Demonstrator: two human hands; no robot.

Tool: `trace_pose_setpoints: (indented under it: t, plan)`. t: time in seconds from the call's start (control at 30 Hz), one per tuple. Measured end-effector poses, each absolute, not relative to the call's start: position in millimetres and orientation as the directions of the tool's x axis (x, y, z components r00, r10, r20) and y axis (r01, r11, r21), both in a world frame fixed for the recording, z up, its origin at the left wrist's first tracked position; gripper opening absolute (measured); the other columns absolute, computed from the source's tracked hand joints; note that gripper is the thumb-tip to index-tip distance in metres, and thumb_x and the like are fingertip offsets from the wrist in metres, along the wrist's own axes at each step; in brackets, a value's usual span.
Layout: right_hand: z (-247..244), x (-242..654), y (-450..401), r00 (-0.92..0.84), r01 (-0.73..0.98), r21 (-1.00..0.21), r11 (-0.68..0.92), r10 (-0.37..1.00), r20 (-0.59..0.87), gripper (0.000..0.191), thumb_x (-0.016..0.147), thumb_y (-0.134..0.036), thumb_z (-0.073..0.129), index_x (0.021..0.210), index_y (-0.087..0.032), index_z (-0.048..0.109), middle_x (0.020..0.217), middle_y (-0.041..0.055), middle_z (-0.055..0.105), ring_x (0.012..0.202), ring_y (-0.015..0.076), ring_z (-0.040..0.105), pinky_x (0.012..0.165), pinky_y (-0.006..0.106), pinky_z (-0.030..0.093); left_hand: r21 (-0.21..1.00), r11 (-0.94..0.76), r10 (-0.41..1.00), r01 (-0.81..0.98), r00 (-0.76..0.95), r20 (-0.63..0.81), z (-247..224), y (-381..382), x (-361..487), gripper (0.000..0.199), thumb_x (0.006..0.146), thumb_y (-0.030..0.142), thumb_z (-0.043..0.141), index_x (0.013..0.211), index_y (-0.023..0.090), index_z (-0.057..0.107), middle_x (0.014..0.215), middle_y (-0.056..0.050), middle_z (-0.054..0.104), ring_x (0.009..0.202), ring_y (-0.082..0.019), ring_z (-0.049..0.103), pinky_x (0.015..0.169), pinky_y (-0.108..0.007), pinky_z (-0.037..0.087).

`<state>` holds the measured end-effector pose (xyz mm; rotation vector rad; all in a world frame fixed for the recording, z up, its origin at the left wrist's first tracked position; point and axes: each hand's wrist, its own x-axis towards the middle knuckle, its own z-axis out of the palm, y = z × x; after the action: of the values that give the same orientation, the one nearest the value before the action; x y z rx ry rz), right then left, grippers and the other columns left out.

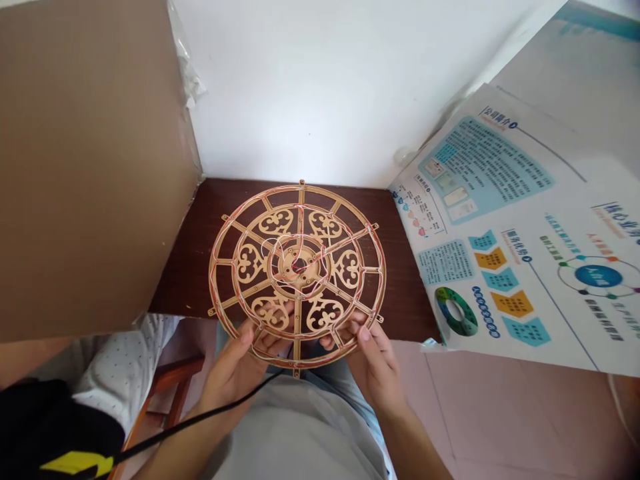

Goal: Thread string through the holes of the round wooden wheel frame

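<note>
A round, gold-coloured openwork frame (299, 301), with spokes and scroll ornaments, is held up over the near edge of the table. Red and white wires (324, 259) run along its rings and bunch loosely around the central hub. My left hand (245, 357) is closed on the lower left of the rim, thumb on top and fingers underneath. On the lower right, my right hand (373, 353) grips the rim the same way. Parts of the fingers show through the gaps in the frame.
A dark brown table (185, 267) stands against a white wall (310, 100). Brown cardboard (90, 167) rises at the left, and a printed board (530, 220) at the right. A black cable (200, 418) crosses my left forearm. Another person's dotted sleeve (125, 363) shows at lower left.
</note>
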<state>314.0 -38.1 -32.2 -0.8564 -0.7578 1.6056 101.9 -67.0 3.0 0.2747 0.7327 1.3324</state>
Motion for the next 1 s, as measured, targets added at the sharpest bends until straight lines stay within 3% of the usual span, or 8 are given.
trace_pose_setpoints:
  t: [0.1, 0.27, 0.33, 0.5, 0.7, 0.83, 1.0]
  plan:
    - [-35, 312, -37, -0.130, -0.495, -0.849, -0.186, 0.982, -0.140, 0.035, 0.094, -0.059, 0.077, 0.117, -0.032, 0.075, 0.094, 0.0043, 0.080, 0.092, 0.0297, 0.080, 0.091, 0.053, 0.064, 0.576, 0.240, 0.940, -0.782, 0.039, -0.339, -5, -68, 107, 0.039, 0.093, 0.042, 0.077, 0.127, 0.023, 0.082, 0.143, -0.014, 0.073, 0.147, -0.041, 0.057, 0.125, -0.061, 0.042]
    - [-45, 306, -40, -0.154, -0.460, -0.872, -0.168, 0.982, -0.108, 0.039, 0.095, -0.060, 0.077, 0.120, -0.031, 0.073, 0.102, 0.0072, 0.082, 0.096, 0.0297, 0.080, 0.093, 0.051, 0.064, 0.529, 0.288, 0.893, -0.798, 0.024, -0.450, -14, -70, 113, 0.035, 0.099, 0.043, 0.074, 0.130, 0.027, 0.081, 0.149, -0.009, 0.070, 0.144, -0.033, 0.061, 0.118, -0.045, 0.054]
    - [-45, 303, -39, -0.196, -0.452, -0.877, -0.163, 0.977, -0.081, 0.037, 0.094, -0.057, 0.079, 0.119, -0.031, 0.073, 0.107, 0.0072, 0.083, 0.098, 0.0280, 0.080, 0.093, 0.047, 0.064, 0.529, 0.302, 0.890, -0.793, 0.036, -0.454, -15, -68, 112, 0.036, 0.098, 0.046, 0.076, 0.129, 0.029, 0.081, 0.148, -0.008, 0.071, 0.143, -0.033, 0.062, 0.117, -0.044, 0.055]
    - [-34, 314, -33, -0.394, -0.425, -0.878, -0.219, 0.918, -0.038, 0.042, 0.087, -0.050, 0.089, 0.119, -0.028, 0.074, 0.113, 0.0093, 0.083, 0.102, 0.0289, 0.080, 0.092, 0.046, 0.063, 0.633, 0.282, 0.875, -0.721, -0.078, -0.478, -12, -55, 97, 0.041, 0.096, 0.054, 0.074, 0.124, 0.025, 0.084, 0.138, -0.010, 0.077, 0.138, -0.037, 0.065, 0.117, -0.051, 0.055]
    - [-24, 339, -13, -0.481, -0.422, -0.882, -0.209, 0.876, 0.023, 0.070, 0.088, -0.067, 0.081, 0.145, -0.029, 0.065, 0.146, 0.0150, 0.070, 0.129, 0.0341, 0.070, 0.116, 0.055, 0.050, 0.705, 0.306, 0.883, -0.640, -0.086, -0.462, -22, -40, 64, 0.048, 0.087, 0.058, 0.082, 0.113, 0.017, 0.086, 0.122, -0.017, 0.082, 0.128, -0.042, 0.070, 0.108, -0.055, 0.059]
    - [-16, 342, 7, -0.348, -0.450, -0.839, -0.306, 0.925, -0.151, 0.058, 0.100, -0.070, 0.063, 0.134, -0.025, 0.073, 0.134, 0.0159, 0.077, 0.125, 0.0329, 0.072, 0.113, 0.055, 0.052, 0.708, 0.311, 0.875, -0.634, -0.100, -0.473, -19, -34, 50, 0.052, 0.088, 0.062, 0.078, 0.112, 0.017, 0.086, 0.115, -0.017, 0.083, 0.122, -0.042, 0.073, 0.107, -0.056, 0.058]
    - [-5, 344, 21, -0.341, -0.460, -0.791, -0.402, 0.903, -0.260, 0.048, 0.095, -0.065, 0.074, 0.116, -0.022, 0.081, 0.112, 0.0123, 0.084, 0.111, 0.0299, 0.077, 0.107, 0.050, 0.056, 0.705, 0.392, 0.876, -0.591, 0.005, -0.483, -4, -27, 36, 0.057, 0.085, 0.066, 0.078, 0.105, 0.014, 0.086, 0.106, -0.020, 0.083, 0.118, -0.046, 0.074, 0.105, -0.060, 0.058]
